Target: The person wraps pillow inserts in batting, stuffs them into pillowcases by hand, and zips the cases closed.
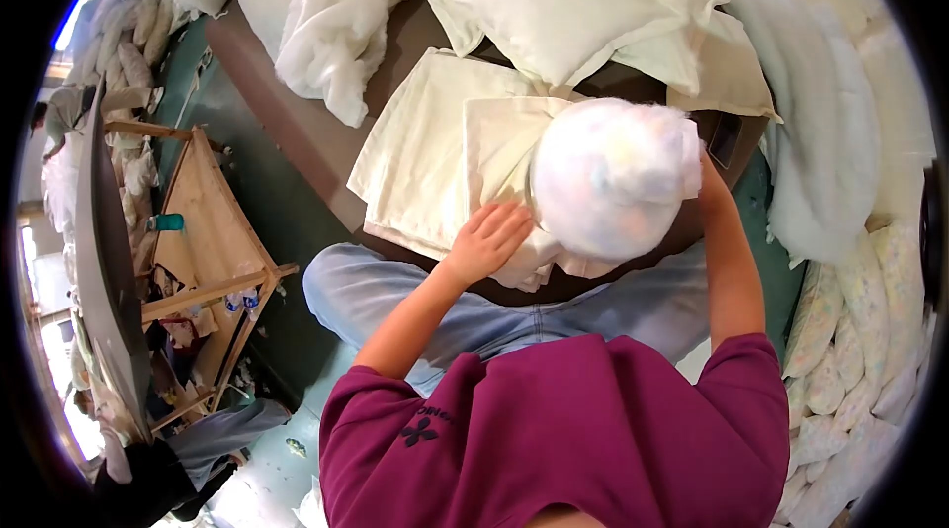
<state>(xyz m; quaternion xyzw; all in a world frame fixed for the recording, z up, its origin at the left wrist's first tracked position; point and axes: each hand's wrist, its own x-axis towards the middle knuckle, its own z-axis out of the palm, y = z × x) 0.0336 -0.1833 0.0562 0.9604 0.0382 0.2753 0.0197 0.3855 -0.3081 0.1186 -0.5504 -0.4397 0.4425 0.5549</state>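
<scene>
A round bundle of white stuffing with faint coloured flecks bulges at the right end of a cream fabric cover. My left hand lies palm down on the cover, just left of the bundle, with its fingers extended. At the bundle's right side is my right hand, mostly hidden behind the stuffing and a fold of white cloth. More flat cream covers lie stacked beneath and to the left, in front of my crossed legs.
Filled cream cushions are piled at the top. A white stuffing clump lies upper left, and a long roll of wadding at right. On the left stand a wooden frame and a seated person's leg. Stuffed bags are stacked lower right.
</scene>
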